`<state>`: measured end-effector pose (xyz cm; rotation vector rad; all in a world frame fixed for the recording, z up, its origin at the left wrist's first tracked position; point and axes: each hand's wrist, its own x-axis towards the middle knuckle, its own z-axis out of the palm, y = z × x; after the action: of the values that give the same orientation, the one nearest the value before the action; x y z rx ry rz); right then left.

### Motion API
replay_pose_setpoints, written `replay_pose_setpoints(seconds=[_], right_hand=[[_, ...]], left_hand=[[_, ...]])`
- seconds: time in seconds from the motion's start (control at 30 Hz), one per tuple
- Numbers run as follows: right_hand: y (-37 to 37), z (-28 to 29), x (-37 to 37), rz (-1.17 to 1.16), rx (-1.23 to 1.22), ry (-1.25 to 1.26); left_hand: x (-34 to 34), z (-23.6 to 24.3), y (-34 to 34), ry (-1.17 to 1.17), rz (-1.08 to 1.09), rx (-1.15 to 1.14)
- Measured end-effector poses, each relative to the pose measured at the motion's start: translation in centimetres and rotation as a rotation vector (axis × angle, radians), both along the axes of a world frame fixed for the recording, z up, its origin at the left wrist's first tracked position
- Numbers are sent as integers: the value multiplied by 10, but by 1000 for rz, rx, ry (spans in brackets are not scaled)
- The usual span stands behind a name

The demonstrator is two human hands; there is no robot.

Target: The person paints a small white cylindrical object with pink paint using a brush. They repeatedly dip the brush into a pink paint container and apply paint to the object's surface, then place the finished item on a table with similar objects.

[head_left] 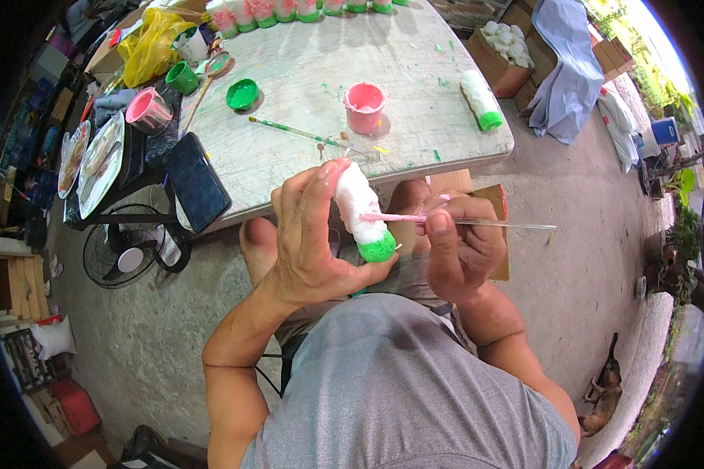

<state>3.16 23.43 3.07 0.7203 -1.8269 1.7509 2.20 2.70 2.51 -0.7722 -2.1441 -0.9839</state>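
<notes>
Upright between the fingers of my left hand (309, 230) is a bumpy white figure (356, 199) with a green bottom end. My right hand (457, 242) pinches a thin brush (508, 224) with a clear handle; its pink-coated tip touches the white middle of the figure, where pink marks show. Beyond my hands on the worn table (414, 55) stand a cup of pink paint (364, 109) and a lid of green paint (242, 93), with another brush (289, 129) lying between. A similar white-and-green figure (479, 98) lies near the right corner.
Painted figures (285, 9) line the back edge. Left are a phone (195, 180), plates (102, 160), more paint cups (149, 109) and a yellow bag (145, 51). A fan (117, 250) stands below. A box of white pieces (499, 62) sits at back right; a dog (602, 395) lies lower right.
</notes>
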Motion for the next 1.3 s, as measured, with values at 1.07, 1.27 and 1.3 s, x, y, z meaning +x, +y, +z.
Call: replay_pose_setpoints(seconds=[1.07, 1.27, 1.3], right_hand=[[11, -7, -1, -14, 187, 235], [14, -6, 2, 40, -6, 66], [14, -5, 3, 39, -45, -11]], left_hand=[[2, 1, 0, -99, -78, 113], [0, -2, -1, -99, -88, 116], [0, -2, -1, -97, -95, 119]])
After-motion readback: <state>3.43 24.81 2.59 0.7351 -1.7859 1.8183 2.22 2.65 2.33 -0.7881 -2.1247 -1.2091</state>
